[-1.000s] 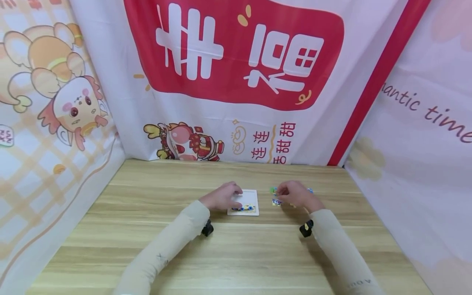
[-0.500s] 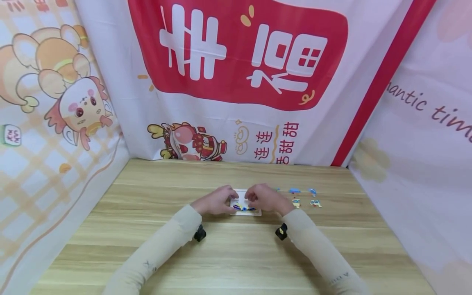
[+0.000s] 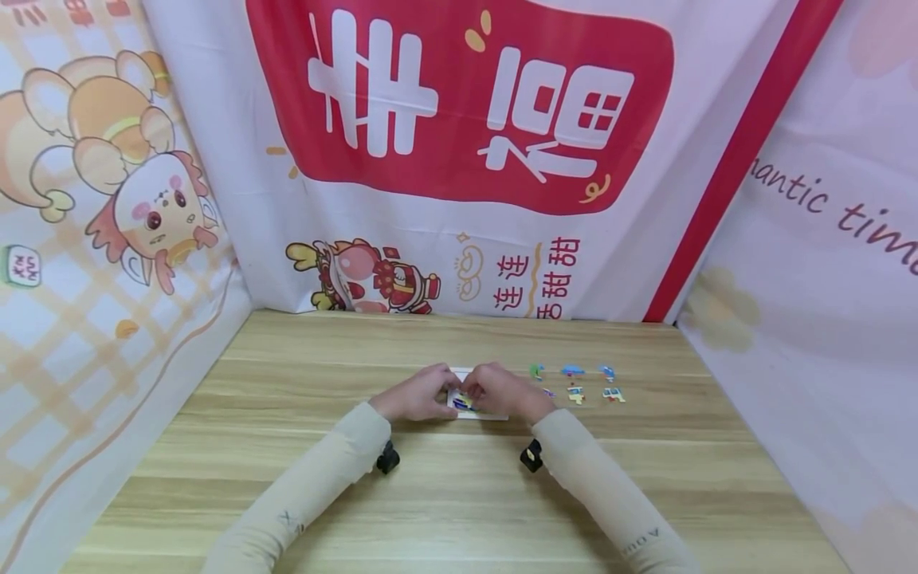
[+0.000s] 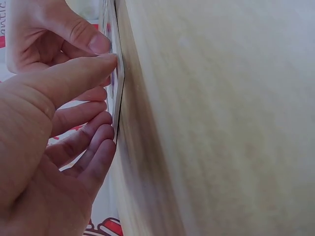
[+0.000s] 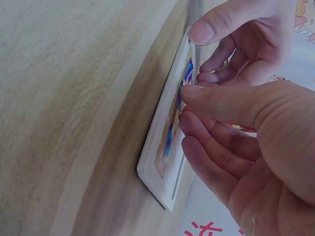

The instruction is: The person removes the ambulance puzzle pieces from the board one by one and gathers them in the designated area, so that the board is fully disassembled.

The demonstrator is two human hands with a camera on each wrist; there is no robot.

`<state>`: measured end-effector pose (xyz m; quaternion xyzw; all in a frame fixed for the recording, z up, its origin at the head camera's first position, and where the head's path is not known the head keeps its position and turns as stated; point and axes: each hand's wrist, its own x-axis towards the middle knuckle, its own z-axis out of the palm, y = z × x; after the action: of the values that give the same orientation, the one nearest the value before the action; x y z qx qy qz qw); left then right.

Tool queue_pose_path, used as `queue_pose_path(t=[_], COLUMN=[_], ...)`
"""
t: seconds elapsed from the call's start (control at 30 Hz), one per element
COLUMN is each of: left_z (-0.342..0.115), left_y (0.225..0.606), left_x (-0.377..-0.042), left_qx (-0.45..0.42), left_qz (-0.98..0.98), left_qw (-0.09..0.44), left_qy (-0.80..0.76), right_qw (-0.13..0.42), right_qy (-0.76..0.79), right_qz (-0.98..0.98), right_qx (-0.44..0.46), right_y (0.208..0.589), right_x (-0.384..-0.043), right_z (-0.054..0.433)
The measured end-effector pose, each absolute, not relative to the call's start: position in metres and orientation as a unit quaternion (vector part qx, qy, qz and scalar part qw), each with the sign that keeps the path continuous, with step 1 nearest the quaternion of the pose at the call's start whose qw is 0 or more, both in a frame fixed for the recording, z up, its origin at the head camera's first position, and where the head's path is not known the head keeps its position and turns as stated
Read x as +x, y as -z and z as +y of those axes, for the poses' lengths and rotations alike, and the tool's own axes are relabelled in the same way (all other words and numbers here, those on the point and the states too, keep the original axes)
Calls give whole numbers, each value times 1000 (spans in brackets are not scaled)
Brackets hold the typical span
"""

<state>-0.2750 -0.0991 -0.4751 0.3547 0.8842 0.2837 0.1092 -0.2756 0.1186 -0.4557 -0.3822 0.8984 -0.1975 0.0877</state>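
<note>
A shallow white puzzle tray (image 3: 495, 415) lies on the table, colourful picture pieces (image 5: 169, 140) along its near side. My left hand (image 3: 423, 392) holds the tray at its left end, thumb by the near corner and fingers farther back. My right hand (image 3: 502, 391) is over the tray with thumb and fingertips brought together, pinching a small puzzle piece (image 5: 183, 93) low against the picture; most of that piece is hidden by the fingers. In the left wrist view, both thumbs come close together at the tray's edge (image 4: 118, 93).
Several loose puzzle pieces lie in two rows to the right of the tray, among them a blue one (image 3: 572, 370) and a yellow one (image 3: 613, 395). Printed cloths hang behind the wooden table (image 3: 459, 502) and at both sides.
My right hand has moved left from the loose pieces to the tray, then farther along it toward my left hand. The left hand stays at the tray's left end.
</note>
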Motion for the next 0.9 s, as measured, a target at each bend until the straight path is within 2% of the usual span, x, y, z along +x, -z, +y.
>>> queue_pose_path(t=[0.27, 0.9], left_z=[-101, -99], left_y=[477, 479], left_x=[-276, -277], left_qx=[358, 329], left_qz=[884, 890], left_qw=[103, 119], left_qy=[-283, -293], right_qw=[91, 120], right_qy=[191, 203], right_qz=[895, 918], right_qx=[-394, -319], right_y=[455, 451], right_x=[-275, -273], right_z=[117, 114])
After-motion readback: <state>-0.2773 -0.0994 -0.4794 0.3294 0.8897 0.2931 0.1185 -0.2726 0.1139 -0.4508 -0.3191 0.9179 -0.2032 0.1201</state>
